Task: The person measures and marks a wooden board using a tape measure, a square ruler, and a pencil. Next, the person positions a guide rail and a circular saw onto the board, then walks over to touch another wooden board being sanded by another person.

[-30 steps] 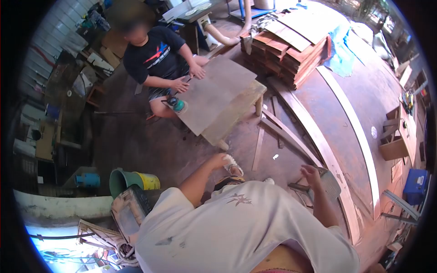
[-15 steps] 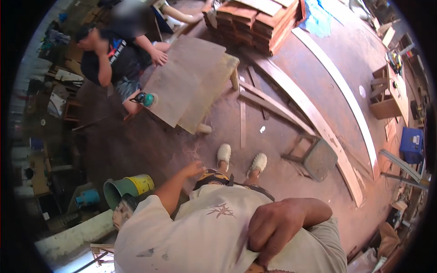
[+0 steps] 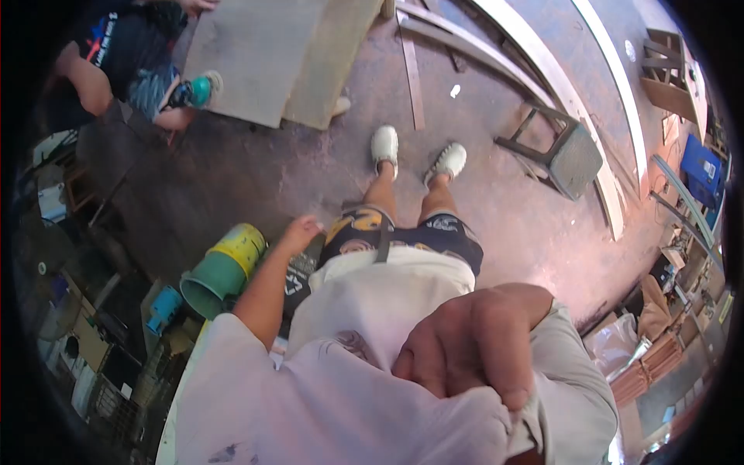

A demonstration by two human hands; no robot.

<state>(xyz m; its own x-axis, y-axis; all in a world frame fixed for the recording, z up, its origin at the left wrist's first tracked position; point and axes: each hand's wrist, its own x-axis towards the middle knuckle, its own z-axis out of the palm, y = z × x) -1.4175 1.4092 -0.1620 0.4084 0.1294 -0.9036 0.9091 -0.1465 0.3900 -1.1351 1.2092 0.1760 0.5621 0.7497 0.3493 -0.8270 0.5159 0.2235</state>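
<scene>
My right hand [image 3: 473, 345] is in front of my chest, its fingers closed on the cloth of my light shirt [image 3: 372, 387], which is bunched up there. My left hand [image 3: 302, 232] hangs beside my dark patterned shorts [image 3: 356, 232], over the floor. Its fingers are small and partly bent, and nothing can be made out in them. My feet, in white clogs [image 3: 384, 144], stand apart on the floor.
A co-worker [image 3: 93, 77] sits by a board-topped table [image 3: 256, 54] with a green power tool [image 3: 200, 91]. Green and yellow buckets [image 3: 213, 283] stand left. On the right are a stool [image 3: 573, 159], long planks [image 3: 562, 85] and a blue box [image 3: 701, 170].
The view has tilted down, so the table and my feet sit higher. My right hand has changed its hold, and the shirt is bunched higher up.
</scene>
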